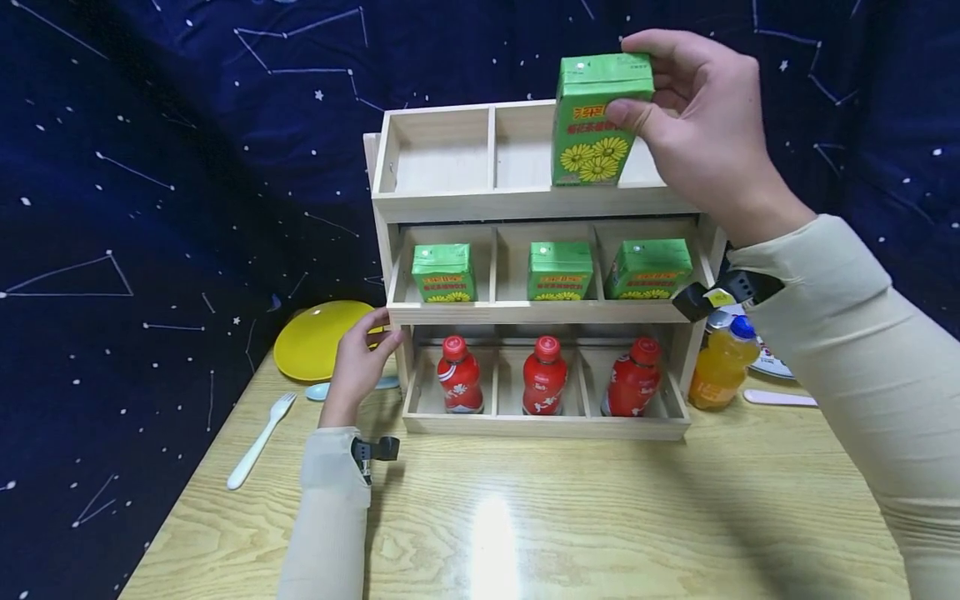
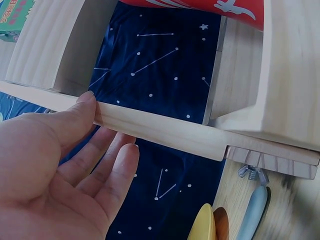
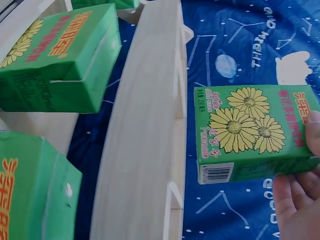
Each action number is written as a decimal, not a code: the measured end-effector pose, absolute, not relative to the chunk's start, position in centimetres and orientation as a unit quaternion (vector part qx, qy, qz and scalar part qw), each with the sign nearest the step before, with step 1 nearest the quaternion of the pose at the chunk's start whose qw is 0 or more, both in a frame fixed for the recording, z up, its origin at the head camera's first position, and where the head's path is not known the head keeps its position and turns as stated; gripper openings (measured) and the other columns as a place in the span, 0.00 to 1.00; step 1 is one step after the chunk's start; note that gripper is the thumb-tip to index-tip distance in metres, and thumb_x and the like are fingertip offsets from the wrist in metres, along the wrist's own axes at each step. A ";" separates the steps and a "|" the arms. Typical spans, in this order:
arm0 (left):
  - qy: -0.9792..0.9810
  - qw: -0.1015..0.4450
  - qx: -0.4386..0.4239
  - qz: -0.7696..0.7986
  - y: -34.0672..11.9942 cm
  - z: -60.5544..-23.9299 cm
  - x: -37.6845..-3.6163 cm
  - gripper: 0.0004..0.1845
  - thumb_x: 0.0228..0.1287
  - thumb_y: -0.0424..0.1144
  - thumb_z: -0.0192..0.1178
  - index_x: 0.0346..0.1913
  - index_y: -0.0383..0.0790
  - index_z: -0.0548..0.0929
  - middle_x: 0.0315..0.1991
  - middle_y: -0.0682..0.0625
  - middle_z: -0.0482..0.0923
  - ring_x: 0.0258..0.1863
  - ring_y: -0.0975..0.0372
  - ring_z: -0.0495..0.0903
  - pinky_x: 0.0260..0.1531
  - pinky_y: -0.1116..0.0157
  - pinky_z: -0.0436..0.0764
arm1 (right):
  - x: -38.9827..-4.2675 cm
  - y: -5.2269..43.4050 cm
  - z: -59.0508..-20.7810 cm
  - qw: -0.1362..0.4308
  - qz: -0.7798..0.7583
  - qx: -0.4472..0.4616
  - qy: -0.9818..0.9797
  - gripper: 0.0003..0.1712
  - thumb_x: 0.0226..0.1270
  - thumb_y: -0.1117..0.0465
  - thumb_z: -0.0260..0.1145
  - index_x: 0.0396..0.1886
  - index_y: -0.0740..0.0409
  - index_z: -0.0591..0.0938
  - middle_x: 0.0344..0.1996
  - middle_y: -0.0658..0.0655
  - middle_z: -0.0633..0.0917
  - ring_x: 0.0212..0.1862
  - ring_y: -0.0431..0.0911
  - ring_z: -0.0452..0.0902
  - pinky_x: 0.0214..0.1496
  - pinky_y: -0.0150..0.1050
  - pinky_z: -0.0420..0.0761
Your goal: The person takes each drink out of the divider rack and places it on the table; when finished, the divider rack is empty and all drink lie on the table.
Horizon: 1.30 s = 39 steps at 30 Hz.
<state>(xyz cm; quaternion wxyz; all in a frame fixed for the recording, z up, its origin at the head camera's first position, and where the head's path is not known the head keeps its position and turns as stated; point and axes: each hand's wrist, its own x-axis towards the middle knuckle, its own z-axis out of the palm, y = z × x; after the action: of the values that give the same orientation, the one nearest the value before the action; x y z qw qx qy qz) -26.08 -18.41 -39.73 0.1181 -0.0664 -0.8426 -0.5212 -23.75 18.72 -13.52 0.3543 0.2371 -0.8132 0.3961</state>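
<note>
My right hand (image 1: 708, 125) holds a green drink carton (image 1: 588, 133) with yellow flowers between thumb and fingers, in front of the top tier of a wooden three-tier rack (image 1: 525, 312). In the right wrist view, the held carton's barcode end (image 3: 216, 173) points away from the hand and hangs clear of the rack's wood. My left hand (image 1: 356, 367) grips the rack's left side; in the left wrist view, its thumb lies on the wooden side bar (image 2: 160, 132) with the fingers behind. Green cartons (image 1: 561, 271) stand in the middle tier's compartments, red bottles (image 1: 545, 379) in the bottom tier's.
On the left of the table lie a yellow plate (image 1: 315, 342), a pale fork (image 1: 262, 442) and a blue-handled utensil (image 1: 317, 392). An orange drink bottle (image 1: 723, 367) stands right of the rack, near a pale pink handle (image 1: 780, 398). Dark starry cloth (image 1: 150, 208) hangs behind.
</note>
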 end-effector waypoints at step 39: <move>-0.840 0.109 -0.067 -0.527 -18.0 -39.7 -25.8 0.24 0.70 0.38 0.62 0.67 0.46 0.74 0.61 0.45 0.75 0.57 0.50 0.78 0.54 0.54 0.81 | -12.6 37.0 -29.3 0.356 0.466 0.083 -0.806 0.25 0.65 0.80 0.61 0.62 0.66 0.78 0.44 0.36 0.84 0.43 0.29 0.79 0.48 0.15 0.73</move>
<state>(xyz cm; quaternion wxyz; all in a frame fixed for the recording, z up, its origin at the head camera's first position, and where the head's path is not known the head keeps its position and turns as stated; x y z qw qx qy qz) -25.84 -18.04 -39.67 0.1089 -0.0670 -0.8401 -0.5271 -12.56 36.99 -29.27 0.3563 0.0826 -0.8059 0.4655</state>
